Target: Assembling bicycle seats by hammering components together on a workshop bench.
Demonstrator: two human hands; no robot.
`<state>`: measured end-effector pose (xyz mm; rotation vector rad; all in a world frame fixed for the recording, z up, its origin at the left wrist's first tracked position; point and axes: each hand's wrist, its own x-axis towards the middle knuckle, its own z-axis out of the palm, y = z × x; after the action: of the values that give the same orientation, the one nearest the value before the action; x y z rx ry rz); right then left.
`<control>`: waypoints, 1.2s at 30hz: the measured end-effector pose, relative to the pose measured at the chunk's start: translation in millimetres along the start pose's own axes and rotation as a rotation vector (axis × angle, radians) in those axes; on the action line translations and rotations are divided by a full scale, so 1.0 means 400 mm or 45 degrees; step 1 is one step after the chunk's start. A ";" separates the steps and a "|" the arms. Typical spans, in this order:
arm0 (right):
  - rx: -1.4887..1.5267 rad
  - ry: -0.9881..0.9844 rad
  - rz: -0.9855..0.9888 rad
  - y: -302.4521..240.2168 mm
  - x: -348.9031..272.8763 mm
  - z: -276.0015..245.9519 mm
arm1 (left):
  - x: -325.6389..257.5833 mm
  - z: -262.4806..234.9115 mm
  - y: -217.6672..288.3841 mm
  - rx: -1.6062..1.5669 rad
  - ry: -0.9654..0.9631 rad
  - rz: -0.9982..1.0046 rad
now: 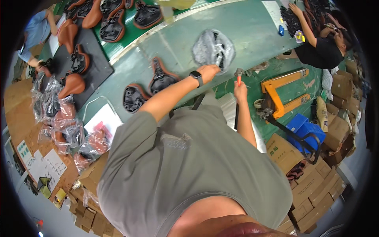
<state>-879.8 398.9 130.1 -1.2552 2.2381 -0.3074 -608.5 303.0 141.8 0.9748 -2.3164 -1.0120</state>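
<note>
Tabletop [252,23]: bagged saddle [214,49] seemingly against left fingers [214,68]

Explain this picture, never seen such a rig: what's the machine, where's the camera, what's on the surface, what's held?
There's no machine, just a person's two bare hands. The single picture comes from a wide fisheye camera on their head, looking down, so straight edges bend near the rim. On the pale green worktable lie two brown-edged black saddles, undersides up, and a rounded grey shape with dark parts, seemingly in plastic film. The left hand is at that shape's near edge; whether it grips is unclear. The right hand holds a metal-headed tool with an orange-and-black handle.
</note>
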 end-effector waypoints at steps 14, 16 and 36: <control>0.048 -0.287 -0.043 0.219 0.398 -0.100 | 0.224 -0.033 -0.176 0.820 -0.115 -0.801; 0.023 -0.326 -0.056 0.212 0.418 -0.109 | 0.242 -0.021 -0.179 1.003 -0.220 -0.893; -0.140 -0.538 -0.185 0.167 0.545 -0.059 | 0.442 0.143 -0.232 0.058 0.411 -1.145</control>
<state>-1030.9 250.0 43.1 -1.3951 1.8285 0.0298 -720.6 152.4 52.4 2.1059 -1.6165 -0.9851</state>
